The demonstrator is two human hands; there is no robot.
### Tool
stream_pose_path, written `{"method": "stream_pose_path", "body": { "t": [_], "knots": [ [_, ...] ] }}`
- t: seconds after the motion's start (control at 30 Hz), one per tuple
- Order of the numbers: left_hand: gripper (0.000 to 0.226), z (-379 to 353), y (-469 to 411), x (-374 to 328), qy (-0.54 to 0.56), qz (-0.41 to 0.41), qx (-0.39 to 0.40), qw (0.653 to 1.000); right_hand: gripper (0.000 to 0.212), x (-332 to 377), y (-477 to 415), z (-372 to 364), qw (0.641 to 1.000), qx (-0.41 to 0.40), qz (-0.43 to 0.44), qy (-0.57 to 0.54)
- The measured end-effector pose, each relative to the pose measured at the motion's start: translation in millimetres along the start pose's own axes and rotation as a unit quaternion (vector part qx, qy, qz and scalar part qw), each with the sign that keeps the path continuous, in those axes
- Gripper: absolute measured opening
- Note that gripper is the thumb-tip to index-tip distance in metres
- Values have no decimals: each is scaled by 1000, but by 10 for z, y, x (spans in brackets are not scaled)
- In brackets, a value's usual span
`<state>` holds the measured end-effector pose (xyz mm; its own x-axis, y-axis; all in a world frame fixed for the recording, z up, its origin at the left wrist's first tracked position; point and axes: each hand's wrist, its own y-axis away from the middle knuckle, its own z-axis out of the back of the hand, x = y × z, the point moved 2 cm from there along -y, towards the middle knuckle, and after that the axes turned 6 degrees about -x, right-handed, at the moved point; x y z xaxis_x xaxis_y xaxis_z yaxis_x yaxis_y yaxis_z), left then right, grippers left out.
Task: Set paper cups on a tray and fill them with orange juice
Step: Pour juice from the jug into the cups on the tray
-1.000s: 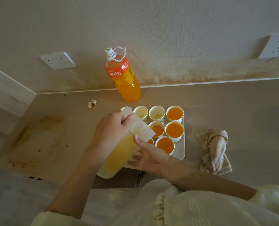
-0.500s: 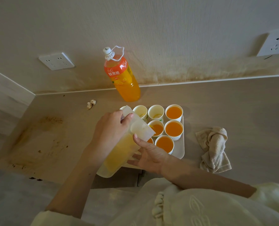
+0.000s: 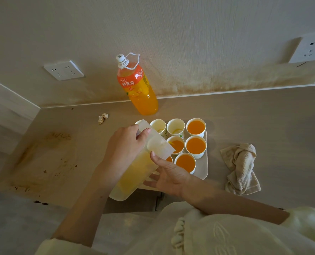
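Note:
A clear plastic pitcher (image 3: pixel 134 173) of orange juice is tilted over the pale tray (image 3: pixel 202 170). My left hand (image 3: pixel 123 150) grips the pitcher near its top. My right hand (image 3: pixel 169 177) supports its lower side, thumb up against the wall. Its spout hangs over a middle paper cup (image 3: pixel 178 145) that holds juice. Three full cups (image 3: pixel 196 127) (image 3: pixel 196 145) (image 3: pixel 185 162) stand on the right side of the tray. Two back cups (image 3: pixel 158 126) (image 3: pixel 175 127) are nearly empty. The pitcher hides other cups.
A capped orange juice bottle (image 3: pixel 138 89) stands against the wall behind the tray. A crumpled beige cloth (image 3: pixel 241 166) lies to the right. Small paper scraps (image 3: pixel 102 117) lie at the left back. Brown stains (image 3: pixel 48 153) mark the left of the counter. Wall sockets (image 3: pixel 63 70) sit above.
The pitcher stays tilted over the middle cup, and both hands keep their hold. Little else differs.

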<state>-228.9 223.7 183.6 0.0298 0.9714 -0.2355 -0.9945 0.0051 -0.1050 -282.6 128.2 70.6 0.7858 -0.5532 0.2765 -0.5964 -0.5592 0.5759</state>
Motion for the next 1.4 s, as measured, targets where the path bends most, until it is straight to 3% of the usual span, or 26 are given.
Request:
{"method": "stream_pose_path", "body": {
  "t": [0.1, 0.27, 0.37, 0.5, 0.73, 0.9, 1.4],
  "knots": [
    [49, 3, 2, -7, -4, -1, -1, 1000, 67, 11, 24, -2, 1000, -4, 0, -3],
    [49, -4, 7, -14, 0, 1, -1, 1000, 64, 22, 55, -8, 1000, -3, 2, -9],
    [49, -4, 12, -23, -1, 0, -1, 1000, 71, 13, 34, 3, 1000, 2, 4, -2],
    [49, -5, 4, -32, -9, 4, 1, 1000, 105, 6, 15, -4, 1000, 12, 2, 4],
    [49, 1, -4, -46, -12, 0, 4, 1000, 109, 9, 6, -5, 1000, 12, 9, 1],
    [49, 2, -10, -57, -11, 0, 6, 1000, 99, 23, 32, -18, 1000, 9, 12, -5],
    [49, 8, -5, -77, -13, -6, 4, 1000, 110, 20, 29, -19, 1000, 17, 16, 0]
  ]
}}
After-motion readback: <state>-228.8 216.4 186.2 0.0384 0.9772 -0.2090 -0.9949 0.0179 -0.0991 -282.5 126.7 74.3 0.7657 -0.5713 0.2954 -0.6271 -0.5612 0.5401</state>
